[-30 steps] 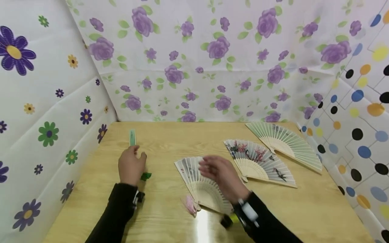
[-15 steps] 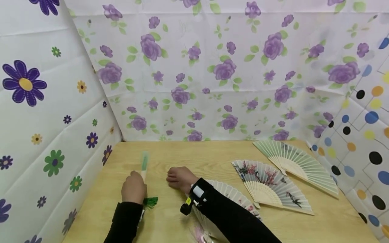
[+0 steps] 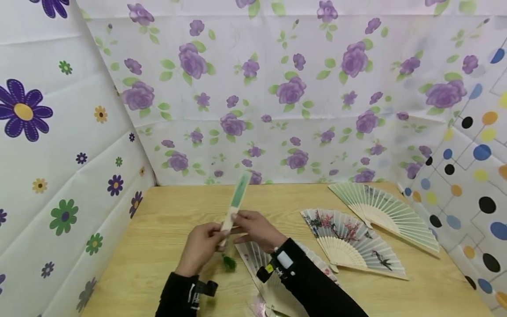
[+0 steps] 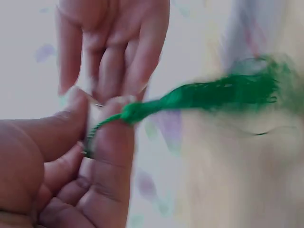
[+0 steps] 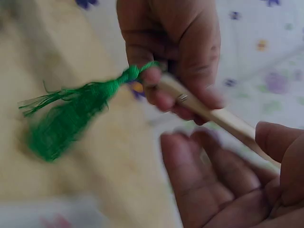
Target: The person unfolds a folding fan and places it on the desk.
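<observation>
A folded hand fan (image 3: 238, 196), pale ribs with a green cover, is held up and tilted above the table. My left hand (image 3: 200, 246) pinches its pivot end between thumb and fingers. A green tassel (image 4: 204, 95) hangs from that end by a cord, blurred in the right wrist view. My right hand (image 3: 257, 229) meets the fan higher up, thumb (image 5: 278, 142) against the stick and fingers behind it. Below the right hand and forearm lies an opened white fan (image 3: 253, 259), partly hidden, with a pink tassel (image 3: 259, 304).
Two more opened fans lie on the wooden table (image 3: 178, 207) at the right: a white one with blossoms and a bird (image 3: 352, 244), and a green one (image 3: 390, 215) behind it. Flowered and dotted cloth (image 3: 291, 92) hangs along the table's back and sides.
The left hand has lifted the folded fan off the table and carried it rightward. My right hand has swung left, then back slightly to meet the fan. The view has tilted up.
</observation>
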Demonstrator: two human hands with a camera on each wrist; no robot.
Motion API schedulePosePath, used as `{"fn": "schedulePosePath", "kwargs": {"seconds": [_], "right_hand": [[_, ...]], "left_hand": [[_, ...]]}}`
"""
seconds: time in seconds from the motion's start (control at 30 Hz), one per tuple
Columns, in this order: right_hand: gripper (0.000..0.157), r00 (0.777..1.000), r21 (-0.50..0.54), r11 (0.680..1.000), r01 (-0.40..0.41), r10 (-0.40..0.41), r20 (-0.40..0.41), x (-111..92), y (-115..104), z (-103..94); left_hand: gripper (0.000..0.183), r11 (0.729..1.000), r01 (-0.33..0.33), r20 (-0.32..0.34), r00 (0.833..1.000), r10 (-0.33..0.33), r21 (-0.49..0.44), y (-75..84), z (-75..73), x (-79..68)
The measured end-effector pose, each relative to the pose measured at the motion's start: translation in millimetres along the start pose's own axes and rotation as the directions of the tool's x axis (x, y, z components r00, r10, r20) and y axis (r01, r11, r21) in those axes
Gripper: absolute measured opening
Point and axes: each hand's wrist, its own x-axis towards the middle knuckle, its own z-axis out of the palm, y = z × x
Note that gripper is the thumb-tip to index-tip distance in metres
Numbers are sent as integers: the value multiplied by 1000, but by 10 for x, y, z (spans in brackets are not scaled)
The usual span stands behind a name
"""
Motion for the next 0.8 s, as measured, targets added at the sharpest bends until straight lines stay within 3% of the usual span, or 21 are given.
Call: {"fn": "schedulePosePath", "kwargs": {"seconds": [0.07, 0.13, 0.2, 0.3, 0.4, 0.47, 0.57, 0.63, 0.8], "right_hand": [[50, 995, -39, 996, 81, -83, -53, -129, -107, -168], [47, 982, -62, 990, 130, -137, -128, -245, -181, -296], [44, 964, -63, 986, 152, -162, -210, -338, -206, -389], [44, 935, -54, 986, 157, -166, -314, -450, -175, -494], [43, 918, -34, 988, 153, -154, -365, -464, -71, -510], [43, 910, -23, 986, 163, -159, -383, -477, -27, -538], [43, 908, -3, 986, 169, -157, -387, -494, -1, -605], [44, 916, 1, 985, 173, -161, -367, -502, -1, -653], [44, 938, -9, 986, 164, -159, -310, -506, -28, -720]], "left_hand": [[20, 995, -66, 23, 997, 68, -70, 171, 219, 39], [20, 989, -141, 24, 990, 142, -42, 277, 430, 83], [22, 973, -221, 4, 975, 221, 64, 336, 629, 118], [25, 915, -319, -20, 942, 334, 249, 389, 892, 145], [22, 885, -331, -15, 934, 356, 328, 358, 1002, 159], [19, 902, -320, 12, 944, 331, 289, 346, 1041, 190], [16, 954, -260, 63, 965, 253, 152, 337, 1067, 246], [18, 974, -222, 98, 971, 218, 32, 328, 1072, 279], [23, 974, -108, 146, 979, 139, -200, 303, 1092, 327]]}}
